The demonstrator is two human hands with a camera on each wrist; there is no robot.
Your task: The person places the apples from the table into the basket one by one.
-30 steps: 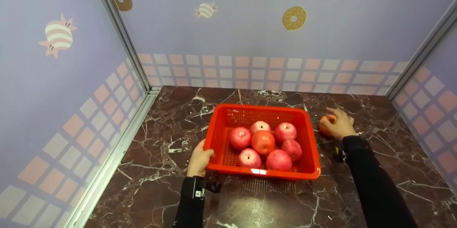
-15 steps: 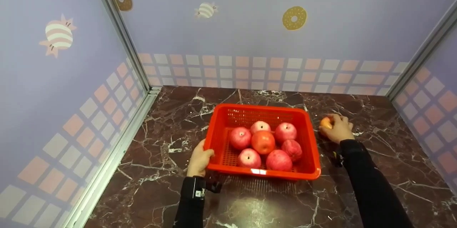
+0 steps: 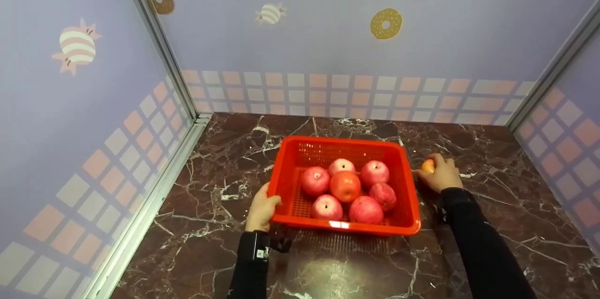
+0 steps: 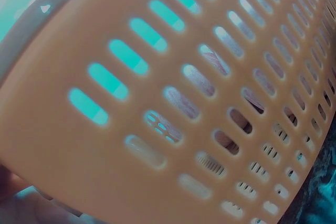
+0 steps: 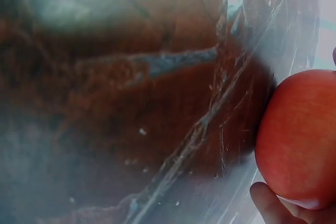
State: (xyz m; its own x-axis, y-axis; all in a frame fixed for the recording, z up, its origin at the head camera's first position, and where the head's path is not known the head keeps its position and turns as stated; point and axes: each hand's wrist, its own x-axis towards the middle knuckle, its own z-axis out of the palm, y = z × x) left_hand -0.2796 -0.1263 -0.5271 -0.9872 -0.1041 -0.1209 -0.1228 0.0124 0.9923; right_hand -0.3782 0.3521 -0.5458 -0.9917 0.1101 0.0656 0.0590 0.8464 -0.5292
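Note:
A red plastic basket [image 3: 344, 227] with slotted walls holds several pinkish-red apples [image 3: 315, 181], with a more orange-red apple [image 3: 345, 186] in their midst. My left hand [image 3: 261, 210] grips the basket's left side near the front corner, thumb over the rim. Up close in the left wrist view is the slotted basket wall [image 4: 68, 150], tinted orange. To the right of the basket, my right hand [image 3: 442, 173] holds another orange-red apple [image 5: 299, 140] low over the tabletop, largely covered by the hand in the head view. One fingertip [image 5: 262, 195] shows at the apple's lower edge.
The dark marbled tabletop [image 3: 206, 252] has white veins and a few small pale specks. Patterned lilac panels [image 3: 318, 46] enclose it at the back and both sides. A metal rail [image 3: 154, 210] runs along the left panel's foot.
My right hand has come down and closed round the loose apple, its fingers first spread over it. Hand and arm have shifted slightly left. The left hand and basket stay put.

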